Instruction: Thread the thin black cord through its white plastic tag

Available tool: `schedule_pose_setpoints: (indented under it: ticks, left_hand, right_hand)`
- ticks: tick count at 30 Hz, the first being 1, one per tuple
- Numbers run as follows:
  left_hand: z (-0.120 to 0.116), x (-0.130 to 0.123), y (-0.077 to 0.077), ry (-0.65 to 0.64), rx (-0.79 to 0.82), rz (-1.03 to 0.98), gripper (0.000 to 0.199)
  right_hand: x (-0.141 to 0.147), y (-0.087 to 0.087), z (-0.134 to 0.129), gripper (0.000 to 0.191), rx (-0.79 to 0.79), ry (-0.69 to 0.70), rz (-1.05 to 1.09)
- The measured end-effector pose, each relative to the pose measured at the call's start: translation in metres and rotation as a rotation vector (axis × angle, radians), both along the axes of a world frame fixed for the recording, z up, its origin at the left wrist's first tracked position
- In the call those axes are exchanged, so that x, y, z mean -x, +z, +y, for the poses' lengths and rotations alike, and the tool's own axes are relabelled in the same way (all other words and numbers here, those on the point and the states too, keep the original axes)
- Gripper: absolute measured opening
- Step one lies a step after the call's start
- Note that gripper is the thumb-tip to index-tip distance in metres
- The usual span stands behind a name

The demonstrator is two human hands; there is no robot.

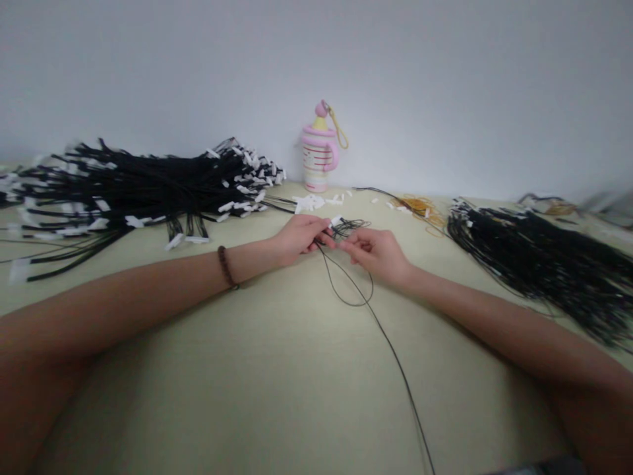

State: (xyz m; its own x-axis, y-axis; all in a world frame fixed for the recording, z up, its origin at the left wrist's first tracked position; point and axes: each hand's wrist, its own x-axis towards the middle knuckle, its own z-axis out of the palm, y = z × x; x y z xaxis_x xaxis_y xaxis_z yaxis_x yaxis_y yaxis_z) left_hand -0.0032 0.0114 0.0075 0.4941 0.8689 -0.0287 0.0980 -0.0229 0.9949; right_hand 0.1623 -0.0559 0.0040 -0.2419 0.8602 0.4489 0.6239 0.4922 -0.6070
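Near the middle of the table, my left hand (302, 237) is closed on thin black wires, with a small white connector (335, 221) at its fingertips. Close beside it on the right, my right hand (374, 252) is pinched; what lies between its fingertips is too small to make out. From the hands a black wire (390, 343) loops over the table and runs down to the front edge of the view. More dark wires lie in a small tangle (353, 225) just behind the fingers.
A large heap of black cables (148, 181) with white connectors fills the back left. A pink cup (316, 158) stands by the wall. White pieces (309, 202) and yellow rubber bands (420, 210) lie behind the hands. Another black wire bundle (544, 257) rests at right.
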Motion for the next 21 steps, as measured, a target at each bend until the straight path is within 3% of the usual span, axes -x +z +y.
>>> schedule_pose_setpoints:
  ticks: [5, 21]
  left_hand:
    - [0.0011, 0.0001, -0.0004, -0.007, -0.002, -0.006, 0.023]
    - [-0.0025, -0.0010, 0.0024, 0.006, -0.022, 0.032, 0.023]
  right_hand:
    - [0.0023, -0.0128, -0.0041, 0.031, -0.032, 0.008, -0.104]
    - [0.0005, -0.0102, -0.0004, 0.029, 0.020, 0.043, -0.092]
